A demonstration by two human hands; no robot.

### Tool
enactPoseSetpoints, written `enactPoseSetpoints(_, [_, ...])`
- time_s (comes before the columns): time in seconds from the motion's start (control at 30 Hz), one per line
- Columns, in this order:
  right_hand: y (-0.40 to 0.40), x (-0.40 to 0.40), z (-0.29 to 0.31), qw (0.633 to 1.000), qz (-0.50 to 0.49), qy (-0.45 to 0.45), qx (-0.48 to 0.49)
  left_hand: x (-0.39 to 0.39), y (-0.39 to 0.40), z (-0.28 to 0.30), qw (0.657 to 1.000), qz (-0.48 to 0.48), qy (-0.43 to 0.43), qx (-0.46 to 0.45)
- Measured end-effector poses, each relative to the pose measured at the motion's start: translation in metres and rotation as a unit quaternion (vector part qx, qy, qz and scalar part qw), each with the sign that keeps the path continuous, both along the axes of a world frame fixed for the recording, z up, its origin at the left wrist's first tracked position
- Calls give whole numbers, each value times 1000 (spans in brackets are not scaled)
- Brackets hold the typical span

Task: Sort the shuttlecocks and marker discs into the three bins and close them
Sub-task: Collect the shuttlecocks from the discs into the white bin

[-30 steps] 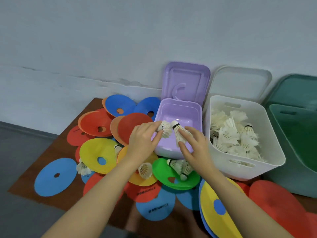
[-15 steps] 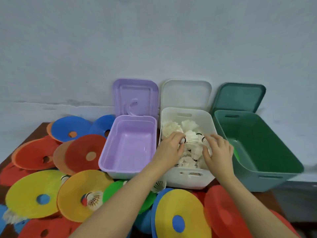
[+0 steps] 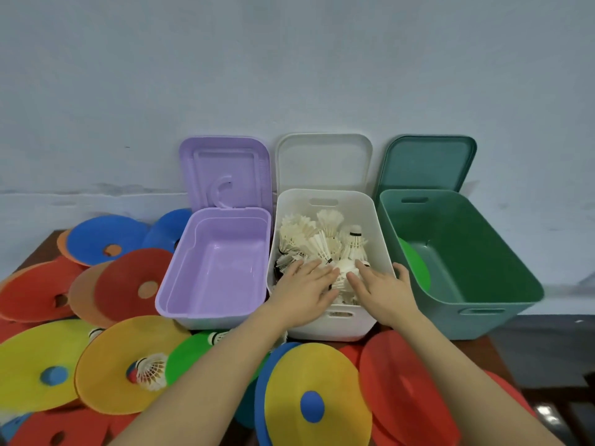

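Note:
Three open bins stand against the wall: a purple bin (image 3: 180,284) with nothing in it, a white bin (image 3: 380,233) piled with white shuttlecocks (image 3: 322,239), and a green bin (image 3: 502,272) holding a green disc (image 3: 415,265). My left hand (image 3: 302,291) and my right hand (image 3: 383,291) lie over the near end of the white bin, fingers stretched out flat on the shuttlecocks, holding nothing. A loose shuttlecock (image 3: 149,371) lies on an orange-yellow disc (image 3: 109,355). Another shuttlecock (image 3: 217,337) peeks out in front of the purple bin.
Each bin's lid leans on the wall behind it: purple lid (image 3: 225,172), white lid (image 3: 323,162), green lid (image 3: 428,162). Several red, blue, yellow, orange and green marker discs (image 3: 318,400) cover the brown table (image 3: 489,346) left of and in front of the bins.
Both hands carried shuttlecocks from over the purple bin to the white bin, let them go there, and now lie flat. The view turned right, bringing all three bins into the middle.

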State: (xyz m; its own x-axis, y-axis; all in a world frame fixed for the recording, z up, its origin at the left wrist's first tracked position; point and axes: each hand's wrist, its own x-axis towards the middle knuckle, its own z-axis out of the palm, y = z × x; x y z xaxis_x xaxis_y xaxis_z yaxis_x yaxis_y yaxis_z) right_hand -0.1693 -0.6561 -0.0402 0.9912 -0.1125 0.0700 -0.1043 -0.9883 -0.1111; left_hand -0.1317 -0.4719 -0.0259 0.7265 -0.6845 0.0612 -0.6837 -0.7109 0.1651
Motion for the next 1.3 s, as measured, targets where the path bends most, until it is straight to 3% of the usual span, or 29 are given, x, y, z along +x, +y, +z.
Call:
enactPoseSetpoints(0.2, [9,-5,5,997,-33,-67,28,-9,20,1,997,41,20,-58])
enactPoseSetpoints(0.43, [61,-19,16,980,12,-180,79,-16,76,17,987,88,-7,-134])
enactPoseSetpoints(0.6, [100,-20,27,972,-23,-209,105,-28,128,12,983,129,11,-130])
enactPoseSetpoints(0.7, [123,-28,28,968,30,-232,94,-37,154,2,980,148,23,-130])
enactPoseSetpoints(0.83, [151,-42,14,961,175,-198,86,-58,178,-14,974,167,10,-150])
enactPoseSetpoints(0.93, [167,-54,-9,960,226,-143,80,-74,188,-33,972,167,9,-164])
enactPoseSetpoints(1.1, [172,-65,-48,979,175,-79,70,-82,184,-61,976,149,41,-152])
enactPoseSetpoints(1.3, [173,-69,-67,996,34,-62,52,-70,162,-85,977,162,103,-97])
